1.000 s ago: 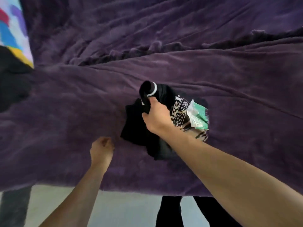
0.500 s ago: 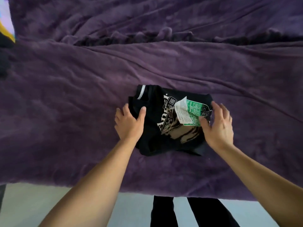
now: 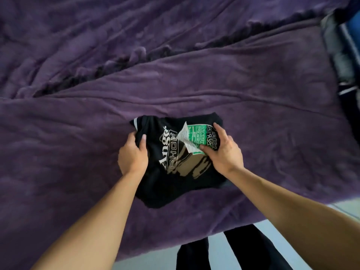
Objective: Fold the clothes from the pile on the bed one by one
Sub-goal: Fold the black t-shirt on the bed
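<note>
**Folded shirt in hand, bundle not yet secure**

Head view: the black T-shirt (image 3: 181, 172) lies as a folded, roughly square bundle near the front edge of the bed (image 3: 272, 98), on its purple cover and directly in front of you. The printed side faces up, with a green panel (image 3: 196, 133) at the far right. The white-striped collar (image 3: 136, 122) pokes out at the far left corner.

Your left hand (image 3: 133, 154) grips the left edge, with the thumb on top and the fingers (image 3: 130, 136) curled round the fold. Your right hand (image 3: 226, 154) lies on the right part of the bundle. Its fingers are held together and fairly straight over the print, and its thumb presses on the green panel. Whether that hand has any cloth pinched underneath, I cannot tell.

The near left corner bulges out past the rest, so the layers are probably uneven. If you lift with only the left side gripped, the right half may slide off and the fold will open. Dragging it across the plush cover could catch the bottom layer and roll it under. The bundle also sits close to the bed's edge, so a pull toward you could tip it to the floor (image 3: 331, 209).

The pile is not in view. A dark, striped thing (image 3: 339, 55) at the far right is too blurred to name.
</note>
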Motion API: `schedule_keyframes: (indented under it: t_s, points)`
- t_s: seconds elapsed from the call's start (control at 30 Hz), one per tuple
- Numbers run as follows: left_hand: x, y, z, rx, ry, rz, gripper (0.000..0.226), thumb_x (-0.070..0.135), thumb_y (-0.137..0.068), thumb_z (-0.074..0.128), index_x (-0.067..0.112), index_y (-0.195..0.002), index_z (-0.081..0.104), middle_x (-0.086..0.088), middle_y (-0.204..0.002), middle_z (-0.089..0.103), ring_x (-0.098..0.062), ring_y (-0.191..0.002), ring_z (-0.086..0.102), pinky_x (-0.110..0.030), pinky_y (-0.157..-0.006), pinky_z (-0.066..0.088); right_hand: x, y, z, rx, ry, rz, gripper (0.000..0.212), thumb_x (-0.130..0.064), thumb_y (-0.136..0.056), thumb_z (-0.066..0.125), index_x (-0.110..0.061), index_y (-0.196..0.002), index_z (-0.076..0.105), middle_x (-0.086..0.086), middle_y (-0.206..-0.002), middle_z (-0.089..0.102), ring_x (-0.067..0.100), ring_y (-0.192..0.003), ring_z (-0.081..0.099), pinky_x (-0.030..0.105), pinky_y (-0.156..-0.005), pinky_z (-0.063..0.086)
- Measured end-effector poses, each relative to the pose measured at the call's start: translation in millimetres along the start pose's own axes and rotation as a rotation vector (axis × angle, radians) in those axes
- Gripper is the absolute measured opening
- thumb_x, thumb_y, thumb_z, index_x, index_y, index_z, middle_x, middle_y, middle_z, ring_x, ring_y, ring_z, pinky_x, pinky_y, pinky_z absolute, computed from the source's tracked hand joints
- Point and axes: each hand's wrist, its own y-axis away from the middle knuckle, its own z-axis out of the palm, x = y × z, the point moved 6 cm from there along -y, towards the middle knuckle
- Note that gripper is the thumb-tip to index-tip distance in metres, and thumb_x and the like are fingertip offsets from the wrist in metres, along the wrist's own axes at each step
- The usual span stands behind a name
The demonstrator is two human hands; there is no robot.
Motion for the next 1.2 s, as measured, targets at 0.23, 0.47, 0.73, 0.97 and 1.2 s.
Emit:
schedule_keyframes:
  t_s: [0.23,0.47,0.73,0.97,1.2]
  points:
    - [110.4,67.6,-27.3,-0.024,0.223,0.125,0.033,0.037,-0.096,0.05,0.014,-0.117,0.062,-0.015,-0.101,0.07,-0.039,-0.096,0.061,-0.041,-0.076,0.046,40.9,49.2,-128.2,0.126,-0.003,0.036,0.08,-0.058,-0.082,0.063,-0.041,-0.148,0.022,-0.002,-0.113,0.053,0.027,-0.103,0.06,0.037,-0.084,0.047]
    - [275.7,130.1,-9.3,-0.188,0.324,0.24,0.041,0.042,-0.096,0.047,0.016,-0.126,0.058,-0.005,-0.118,0.066,-0.03,-0.111,0.058,-0.038,-0.09,0.044,118.6,72.5,-280.0,0.301,-0.045,0.112,0.08,-0.06,-0.079,0.065,-0.044,-0.146,0.025,0.0,-0.113,0.056,0.029,-0.105,0.059,0.039,-0.087,0.048]
    - [468.4,212.2,44.4,-0.28,0.53,0.282,0.034,0.039,-0.094,0.054,0.016,-0.117,0.063,-0.001,-0.113,0.067,-0.024,-0.108,0.06,-0.04,-0.098,0.046,229.0,55.1,-469.2,0.421,-0.05,0.076,0.083,-0.057,-0.074,0.071,-0.042,-0.145,0.031,0.003,-0.12,0.06,0.026,-0.112,0.057,0.039,-0.092,0.047]
    - [588.6,288.5,125.7,-0.436,0.7,0.125,0.028,0.035,-0.094,0.054,0.018,-0.115,0.06,0.002,-0.109,0.064,-0.02,-0.104,0.06,-0.035,-0.095,0.047,323.5,9.3,-623.9,0.347,0.14,0.091,0.083,-0.056,-0.075,0.073,-0.041,-0.145,0.031,0.006,-0.128,0.06,0.028,-0.113,0.059,0.038,-0.094,0.049]
    - [591.3,310.5,188.4,-0.478,-0.126,0.344,0.061,0.04,-0.093,0.052,0.031,-0.147,0.026,-0.007,-0.148,0.031,-0.027,-0.127,0.041,-0.039,-0.1,0.041,383.4,-20.3,-600.6,0.347,0.405,0.095,0.059,-0.041,-0.092,0.053,-0.032,-0.147,0.033,0.009,-0.151,0.035,0.032,-0.132,0.04,0.046,-0.101,0.044]
